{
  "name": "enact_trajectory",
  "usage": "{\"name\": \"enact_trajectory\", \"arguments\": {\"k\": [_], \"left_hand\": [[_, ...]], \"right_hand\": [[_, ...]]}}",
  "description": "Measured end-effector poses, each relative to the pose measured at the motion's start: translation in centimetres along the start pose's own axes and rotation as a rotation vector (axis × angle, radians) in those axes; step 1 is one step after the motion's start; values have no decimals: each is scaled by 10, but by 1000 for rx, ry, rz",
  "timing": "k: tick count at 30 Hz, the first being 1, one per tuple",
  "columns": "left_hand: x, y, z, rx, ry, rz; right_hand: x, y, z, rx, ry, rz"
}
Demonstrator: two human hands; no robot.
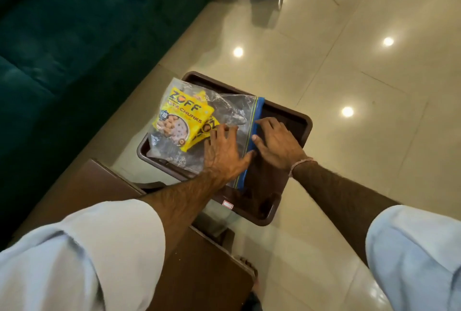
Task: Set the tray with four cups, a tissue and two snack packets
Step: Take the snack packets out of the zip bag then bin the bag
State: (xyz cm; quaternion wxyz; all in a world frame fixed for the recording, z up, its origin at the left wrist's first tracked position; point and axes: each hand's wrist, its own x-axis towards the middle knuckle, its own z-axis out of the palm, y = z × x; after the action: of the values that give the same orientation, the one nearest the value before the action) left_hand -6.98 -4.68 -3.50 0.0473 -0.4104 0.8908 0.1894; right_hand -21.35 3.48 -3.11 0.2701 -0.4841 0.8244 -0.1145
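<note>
At centre left of the frame, the upper yellow snack packet (pixel 183 117) reads "ZOFF" and "CHUNKS", with a small "10" badge on its left edge. The second yellow packet (pixel 203 131) beneath shows only "ZO".

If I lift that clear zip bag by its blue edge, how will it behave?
The clear zip bag looks thin and wrinkled, so it will probably sag. The yellow snack packets sit at its far end and may slide. It seems light, and the glossy plastic could slip in a hand.

One head-worn view looks steeply down, close over the tray (pixel 305 121), probably tilted slightly left.
</note>
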Motion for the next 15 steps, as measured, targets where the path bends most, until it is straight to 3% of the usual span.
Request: {"name": "enact_trajectory", "arguments": {"k": [4,8,15], "left_hand": [[4,10,14,27,-35,-35],[6,8,8,-141,25,-128],[16,-12,-12,-157,145,-130]], "right_hand": [[3,5,12,72,47,-4],[9,0,18,253,64,89],[14,-28,25,777,348,342]]}}
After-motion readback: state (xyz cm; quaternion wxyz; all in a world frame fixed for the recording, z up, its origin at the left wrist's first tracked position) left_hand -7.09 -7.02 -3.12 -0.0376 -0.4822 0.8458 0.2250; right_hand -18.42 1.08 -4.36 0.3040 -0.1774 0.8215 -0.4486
